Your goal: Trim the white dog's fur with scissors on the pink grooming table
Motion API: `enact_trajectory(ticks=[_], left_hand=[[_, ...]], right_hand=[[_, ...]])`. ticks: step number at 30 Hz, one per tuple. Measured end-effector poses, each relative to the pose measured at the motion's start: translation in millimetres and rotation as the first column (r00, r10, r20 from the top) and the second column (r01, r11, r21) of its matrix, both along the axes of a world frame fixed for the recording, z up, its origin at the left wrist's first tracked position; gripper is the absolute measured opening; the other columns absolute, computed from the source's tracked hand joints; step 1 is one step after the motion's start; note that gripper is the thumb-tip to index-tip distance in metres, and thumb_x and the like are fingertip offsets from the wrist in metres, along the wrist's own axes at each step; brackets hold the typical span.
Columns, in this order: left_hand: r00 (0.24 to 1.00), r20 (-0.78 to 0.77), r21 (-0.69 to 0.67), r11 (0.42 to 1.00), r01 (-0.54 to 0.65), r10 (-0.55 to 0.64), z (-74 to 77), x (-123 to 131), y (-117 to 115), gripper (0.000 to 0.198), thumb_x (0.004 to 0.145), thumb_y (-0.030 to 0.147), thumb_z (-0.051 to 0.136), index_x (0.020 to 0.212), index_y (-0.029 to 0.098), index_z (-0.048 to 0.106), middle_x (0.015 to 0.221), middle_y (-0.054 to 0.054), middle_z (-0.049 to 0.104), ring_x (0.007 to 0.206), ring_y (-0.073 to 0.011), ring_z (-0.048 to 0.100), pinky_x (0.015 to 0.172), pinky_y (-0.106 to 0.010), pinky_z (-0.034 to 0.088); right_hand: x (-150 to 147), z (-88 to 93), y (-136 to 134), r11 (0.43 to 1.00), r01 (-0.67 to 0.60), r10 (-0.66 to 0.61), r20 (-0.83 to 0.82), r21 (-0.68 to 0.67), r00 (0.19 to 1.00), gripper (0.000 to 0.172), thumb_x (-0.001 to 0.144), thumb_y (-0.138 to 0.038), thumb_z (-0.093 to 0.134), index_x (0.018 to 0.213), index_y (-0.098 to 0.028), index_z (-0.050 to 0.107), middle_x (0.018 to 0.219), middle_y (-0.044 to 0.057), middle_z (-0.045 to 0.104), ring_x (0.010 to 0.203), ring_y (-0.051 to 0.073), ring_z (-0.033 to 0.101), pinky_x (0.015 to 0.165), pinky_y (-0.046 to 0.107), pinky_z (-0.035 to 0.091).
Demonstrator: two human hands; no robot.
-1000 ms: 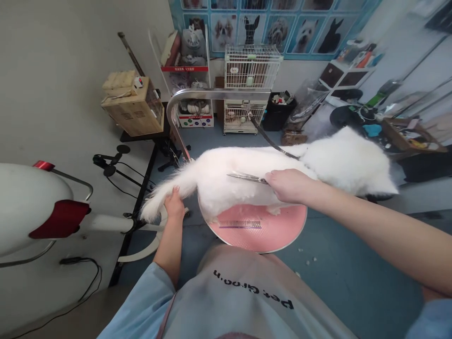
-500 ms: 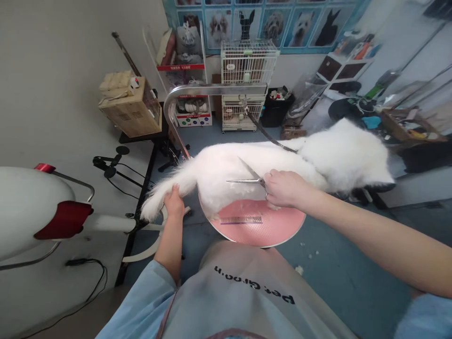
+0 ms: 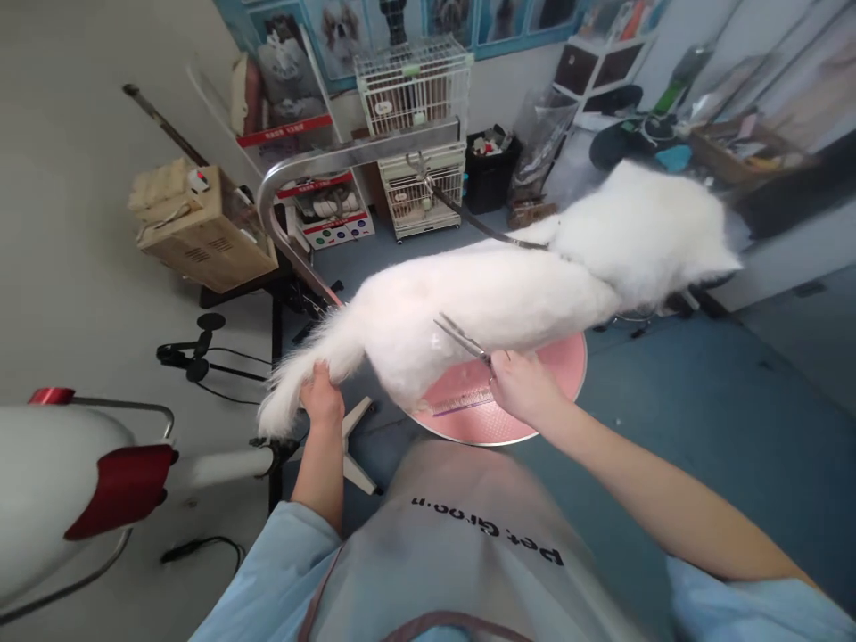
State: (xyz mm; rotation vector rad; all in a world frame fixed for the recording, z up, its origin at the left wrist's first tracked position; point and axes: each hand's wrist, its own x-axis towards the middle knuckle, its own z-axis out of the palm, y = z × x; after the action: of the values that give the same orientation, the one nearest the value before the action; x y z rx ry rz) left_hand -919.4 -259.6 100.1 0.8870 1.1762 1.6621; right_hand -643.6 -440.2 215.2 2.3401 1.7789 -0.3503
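A white fluffy dog point(image 3: 461, 294) stands side-on on a round pink grooming table point(image 3: 498, 423), its head to the right. My left hand point(image 3: 324, 399) is closed around the dog's tail point(image 3: 294, 379) at the left. In my right hand point(image 3: 520, 382) are the grooming scissors point(image 3: 465, 339), their blades slightly apart and pointing up-left by the dog's hind flank. A metal comb point(image 3: 461, 403) lies on the table, its right end close to my right hand. A dark leash point(image 3: 474, 218) runs from the metal arm to the dog's neck.
The curved metal grooming arm point(image 3: 361, 152) rises behind the dog. A white dryer with a red part point(image 3: 124, 490) stands at the left, near a wooden box point(image 3: 207, 236). Behind are a wire cage point(image 3: 415, 94) and a black bin point(image 3: 491, 169).
The view has turned, shifting the background left and tilting it. My right hand has lowered toward the table, and the scissor blades have closed partway. My left hand still holds the tail.
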Motion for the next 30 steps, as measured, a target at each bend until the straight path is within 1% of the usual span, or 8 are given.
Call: enact_trajectory(ticks=[2,7,11,14,21,24,28,30], left_hand=[[1.000,0.000,-0.005,0.999,0.031,-0.031,2.0,-3.2,6.1,0.036,0.079,0.037,0.074,0.106,0.014,0.064,0.116,-0.011,0.071,0.118,-0.0221,0.067,0.112,-0.040,0.052],[0.991,-0.027,0.009,0.991,0.130,-0.130,6.5,-8.5,18.6,0.043,0.078,0.038,0.075,0.112,0.014,0.061,0.121,-0.012,0.069,0.121,-0.0236,0.066,0.113,-0.042,0.052],[0.976,-0.058,0.000,0.978,0.211,-0.210,10.4,-13.7,26.2,0.040,0.080,0.040,0.074,0.109,0.014,0.062,0.122,-0.013,0.069,0.118,-0.0227,0.067,0.113,-0.041,0.052],[0.961,-0.106,0.004,0.967,0.256,-0.254,13.1,-17.4,31.5,0.045,0.079,0.043,0.074,0.111,0.013,0.062,0.123,-0.012,0.069,0.118,-0.0225,0.067,0.113,-0.041,0.052],[0.952,-0.130,0.014,0.959,0.282,-0.278,19.8,-17.1,35.5,0.039,0.082,0.039,0.071,0.108,0.011,0.062,0.120,-0.013,0.068,0.116,-0.0221,0.067,0.115,-0.042,0.051],[0.958,-0.066,0.011,0.960,0.279,-0.278,23.7,-15.6,36.1,0.036,0.080,0.031,0.073,0.107,0.010,0.063,0.115,-0.012,0.070,0.113,-0.0216,0.069,0.116,-0.043,0.050],[0.960,-0.008,0.011,0.960,0.280,-0.280,26.3,-14.5,37.3,0.035,0.078,0.026,0.074,0.107,0.009,0.063,0.116,-0.013,0.070,0.112,-0.0219,0.069,0.116,-0.044,0.050],[0.959,-0.015,0.016,0.959,0.282,-0.281,26.3,-14.3,38.1,0.032,0.078,0.027,0.074,0.104,0.011,0.064,0.118,-0.012,0.070,0.113,-0.0221,0.069,0.116,-0.044,0.050]], right_hand=[[-13.3,-12.3,-4.6,0.996,0.075,-0.073,-0.057,0.039,0.996,0.023,0.097,-0.028,0.049,0.114,-0.014,0.058,0.113,0.019,0.069,0.097,0.030,0.072,0.070,0.034,0.049],[-48.0,-34.0,-10.0,0.957,0.287,-0.278,-0.155,0.037,0.948,0.022,0.097,-0.017,0.041,0.112,-0.015,0.058,0.109,0.016,0.071,0.100,0.028,0.071,0.073,0.033,0.046],[-72.6,-44.2,-5.8,0.911,0.405,-0.374,-0.263,0.074,0.889,0.024,0.096,-0.032,0.053,0.113,-0.015,0.058,0.115,0.017,0.070,0.105,0.030,0.068,0.075,0.033,0.045],[-85.6,-54.3,-0.4,0.873,0.481,-0.432,-0.333,0.078,0.838,0.019,0.096,-0.020,0.048,0.111,-0.015,0.058,0.111,0.015,0.071,0.103,0.027,0.068,0.075,0.032,0.043],[-102.2,-78.0,5.8,0.759,0.630,-0.503,-0.465,0.164,0.728,0.023,0.093,-0.028,0.060,0.112,-0.014,0.058,0.114,0.014,0.069,0.100,0.026,0.066,0.076,0.031,0.042],[-105.1,-86.7,8.1,0.754,0.636,-0.500,-0.482,0.167,0.719,0.016,0.095,-0.015,0.050,0.107,-0.015,0.060,0.107,0.012,0.070,0.098,0.023,0.065,0.078,0.030,0.042],[-107.3,-92.9,12.7,0.734,0.647,-0.489,-0.500,0.205,0.714,0.020,0.092,-0.027,0.061,0.107,-0.015,0.059,0.109,0.013,0.069,0.097,0.024,0.064,0.079,0.031,0.042],[-107.4,-94.0,14.8,0.726,0.656,-0.498,-0.500,0.206,0.708,0.018,0.092,-0.023,0.057,0.108,-0.014,0.059,0.109,0.013,0.069,0.097,0.024,0.063,0.079,0.031,0.042]])
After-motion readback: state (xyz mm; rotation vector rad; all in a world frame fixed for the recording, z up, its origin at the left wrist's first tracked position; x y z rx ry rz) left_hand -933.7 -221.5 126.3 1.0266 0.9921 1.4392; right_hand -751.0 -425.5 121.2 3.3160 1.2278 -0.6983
